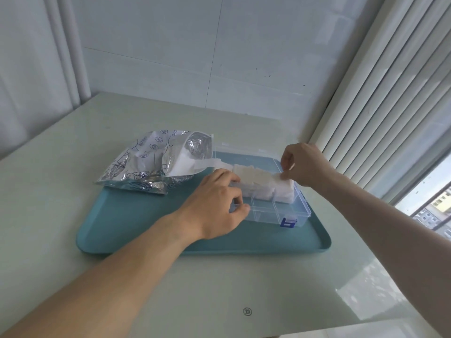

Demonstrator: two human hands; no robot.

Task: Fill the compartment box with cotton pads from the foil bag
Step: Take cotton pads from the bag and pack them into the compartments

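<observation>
A clear plastic compartment box [275,211] with a blue latch lies open on a teal tray [136,223]. White cotton pads [258,179] are stacked in its far row; the near compartments look empty. My left hand [214,203] grips the box's left end, thumb on its front edge. My right hand [302,164] pinches the right end of the pad stack between thumb and fingers. The silver foil bag [146,164] lies open on its side at the tray's far left, with white pads showing in its mouth.
The tray sits on a pale glossy table [244,289]. A white wall stands behind and vertical blinds [390,93] run along the right, close to the box. The box's clear lid [244,150] lies back behind it.
</observation>
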